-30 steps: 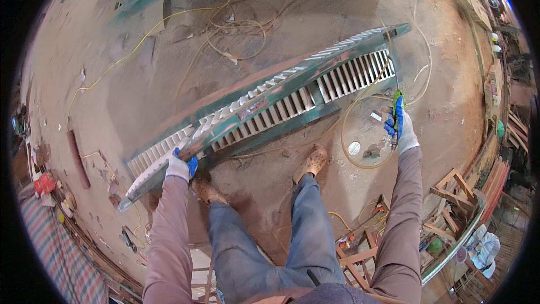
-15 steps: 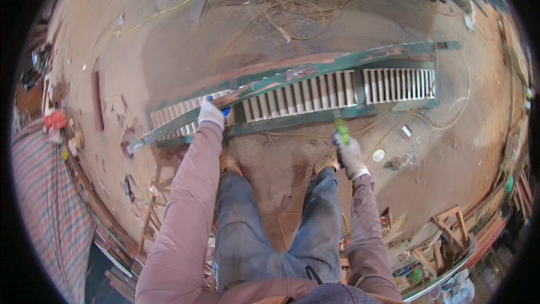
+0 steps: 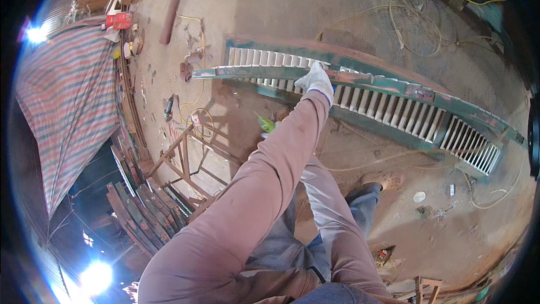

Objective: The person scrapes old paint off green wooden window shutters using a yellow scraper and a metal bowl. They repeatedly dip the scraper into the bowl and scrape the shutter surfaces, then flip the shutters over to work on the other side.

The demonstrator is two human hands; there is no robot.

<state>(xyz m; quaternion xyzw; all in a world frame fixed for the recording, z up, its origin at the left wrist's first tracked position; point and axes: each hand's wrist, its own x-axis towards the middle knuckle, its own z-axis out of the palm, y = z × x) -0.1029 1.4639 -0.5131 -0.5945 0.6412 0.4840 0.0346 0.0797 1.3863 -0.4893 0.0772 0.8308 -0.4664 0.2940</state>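
Observation:
A long wooden board (image 3: 270, 73) with worn green paint lies across a green louvred shutter (image 3: 394, 115) with pale slats. My left hand (image 3: 316, 79), in a whitish glove, is closed on the board near its middle, and a bit of blue shows beside it. My right arm (image 3: 337, 214) passes beneath my left forearm, which hides most of my right hand. A bright green tool (image 3: 265, 123) pokes out on the left of that forearm, at my right hand; its working end is unclear.
Thin wooden frames (image 3: 183, 152) and stacked boards (image 3: 132, 214) stand at the left, near a striped cloth (image 3: 67, 101). Yellow cable (image 3: 394, 160) trails over the dirt floor. A brown roll or pipe (image 3: 171, 16) lies at the far left.
My view has turned to the left. My right hand has swung from the shutter's near right side to the left, under my left arm, with the green tool. My left hand still holds the board.

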